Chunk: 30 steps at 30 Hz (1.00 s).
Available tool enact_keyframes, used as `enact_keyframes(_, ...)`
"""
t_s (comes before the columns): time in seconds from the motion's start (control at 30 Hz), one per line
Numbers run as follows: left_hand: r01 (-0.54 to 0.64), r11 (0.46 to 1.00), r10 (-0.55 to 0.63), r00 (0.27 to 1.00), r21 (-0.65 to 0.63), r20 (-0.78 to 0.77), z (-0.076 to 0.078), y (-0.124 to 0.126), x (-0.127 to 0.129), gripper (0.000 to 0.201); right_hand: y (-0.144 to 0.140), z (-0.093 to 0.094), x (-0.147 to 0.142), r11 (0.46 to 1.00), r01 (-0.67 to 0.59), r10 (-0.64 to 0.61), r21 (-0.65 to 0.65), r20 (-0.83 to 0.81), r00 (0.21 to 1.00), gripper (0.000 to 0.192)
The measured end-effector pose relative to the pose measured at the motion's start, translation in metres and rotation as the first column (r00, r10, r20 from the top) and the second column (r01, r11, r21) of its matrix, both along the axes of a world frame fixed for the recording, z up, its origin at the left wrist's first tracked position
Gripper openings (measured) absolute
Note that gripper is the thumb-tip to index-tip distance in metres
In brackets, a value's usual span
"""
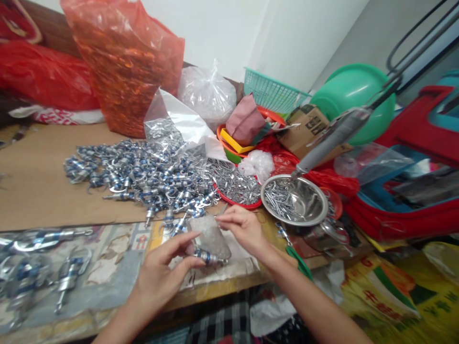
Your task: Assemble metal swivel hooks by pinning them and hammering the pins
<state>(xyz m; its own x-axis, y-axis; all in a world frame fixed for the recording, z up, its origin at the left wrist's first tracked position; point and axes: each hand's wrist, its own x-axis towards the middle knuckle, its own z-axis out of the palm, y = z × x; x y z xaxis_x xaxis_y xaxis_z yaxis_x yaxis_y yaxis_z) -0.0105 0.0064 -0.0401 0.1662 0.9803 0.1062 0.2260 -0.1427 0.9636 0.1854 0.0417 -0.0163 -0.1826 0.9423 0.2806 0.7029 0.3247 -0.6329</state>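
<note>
My left hand [158, 270] pinches a silver-and-blue metal fitting [208, 256] between thumb and fingers, its small ringed end pointing right. Under and behind the fitting is a grey, worn block [211, 234] lying on the bench. Just above the block's right side, my right hand [247, 231] is closed in a pinch around a thin metal strip [223, 209], only partly visible. Beyond both hands spreads a large pile of similar fittings [154, 177], some with curved hooks. More fittings [68, 277] lie at the left front, blurred.
Right of the pile are a red tray [247, 206] of small metal pieces and a steel bowl [321, 212] holding pins. A grey lever handle [330, 138] slants over the bowl. Green-handled scissors or pliers [301, 263] lie near the bench edge. Large red bags [125, 62] stand behind.
</note>
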Motion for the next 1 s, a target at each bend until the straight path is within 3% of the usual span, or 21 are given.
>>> enact_keyframes(0.1, 0.007, 1.000, -0.007, 1.000, 0.030, 0.004, -0.004, -0.001, 0.002, 0.037, -0.027, 0.003, -0.022, 0.987, -0.157, 0.162, 0.039, -0.225, 0.961, 0.022)
enact_keyframes(0.23, -0.008, 0.997, 0.009, 1.000, 0.077, -0.008, -0.007, -0.002, 0.002, 0.038, -0.042, 0.006, -0.030, 0.990, -0.140, 0.130, -0.010, -0.309, 0.942, 0.020)
enact_keyframes(0.47, -0.015, 0.992, 0.017, 1.000, 0.124, -0.015, -0.001, -0.003, 0.001, 0.036, -0.044, -0.002, -0.034, 0.989, -0.130, 0.075, -0.071, -0.523, 0.849, 0.024)
enact_keyframes(0.6, 0.000, 0.985, 0.011, 0.998, 0.170, -0.059, 0.000, -0.002, 0.000, 0.036, -0.045, -0.003, -0.035, 0.985, -0.152, 0.078, -0.086, -0.567, 0.820, 0.025)
enact_keyframes(0.7, 0.065, 0.980, -0.055, 0.997, 0.187, -0.059, 0.002, -0.002, -0.001, 0.021, -0.047, -0.002, -0.035, 0.984, -0.142, 0.053, -0.112, -0.569, 0.821, 0.019)
enact_keyframes(0.83, 0.092, 0.991, -0.095, 0.995, 0.101, 0.021, 0.007, -0.004, -0.002, 0.013, -0.054, -0.002, -0.036, 0.983, -0.082, -0.018, -0.161, -0.537, 0.843, 0.008)
enact_keyframes(0.93, 0.015, 1.000, -0.011, 0.992, -0.026, 0.122, 0.010, -0.005, -0.004, 0.008, -0.060, -0.008, -0.034, 0.995, -0.091, 0.104, 0.052, -0.440, 0.892, 0.022)
enact_keyframes(1.0, -0.014, 0.997, 0.027, 0.987, -0.079, 0.159, 0.012, -0.004, -0.006, 0.006, -0.063, -0.013, -0.031, 0.955, -0.146, 0.222, 0.258, -0.296, 0.929, 0.028)
